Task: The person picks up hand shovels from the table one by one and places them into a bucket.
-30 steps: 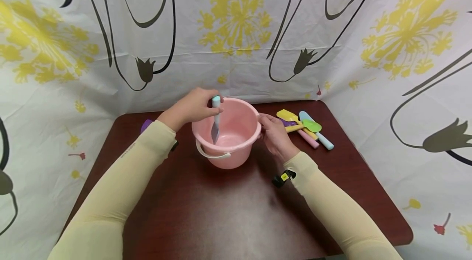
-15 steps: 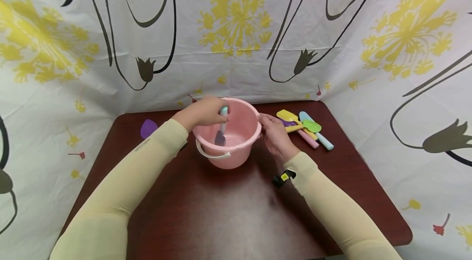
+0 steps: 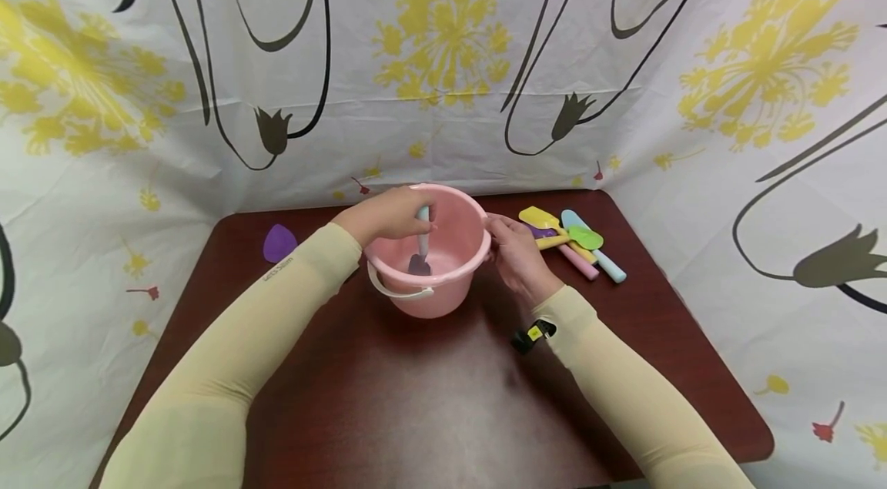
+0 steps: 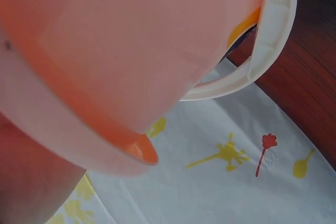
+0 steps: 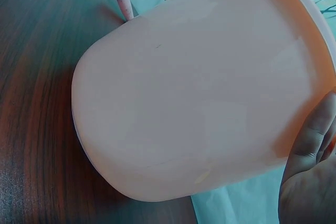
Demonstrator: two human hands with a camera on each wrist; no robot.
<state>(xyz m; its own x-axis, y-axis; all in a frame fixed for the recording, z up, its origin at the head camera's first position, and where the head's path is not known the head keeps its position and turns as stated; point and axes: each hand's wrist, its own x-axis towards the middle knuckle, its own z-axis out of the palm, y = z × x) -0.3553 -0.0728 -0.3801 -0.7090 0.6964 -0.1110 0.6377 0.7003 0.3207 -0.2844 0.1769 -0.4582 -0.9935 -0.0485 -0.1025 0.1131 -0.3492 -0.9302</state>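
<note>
A pink bucket [image 3: 450, 293] with a white handle [image 3: 398, 293] stands upright on the table in the head view. My left hand [image 3: 395, 213] reaches over its left rim and holds a small shovel by its light blue handle. The shovel's grey blade [image 3: 419, 266] points down inside the bucket; whether it touches the bottom I cannot tell. My right hand [image 3: 516, 254] grips the bucket's right rim, and its fingers show against the outer wall in the right wrist view. Bucket wall [image 4: 131, 40] fills most of the left wrist view, hiding the shovel there.
Several toy shovels lie in a pile to the right, among them a yellow one [image 3: 539, 218] and a green one [image 3: 586, 236]. A purple shovel head [image 3: 279, 243] shows beside my left forearm. Patterned white cloth [image 3: 443, 135] rises behind the dark wooden table [image 3: 416, 412].
My left hand has moved rightward and down, lowering the shovel deeper into the bucket. The purple shovel head has come more into sight. My right hand and the bucket have stayed in place.
</note>
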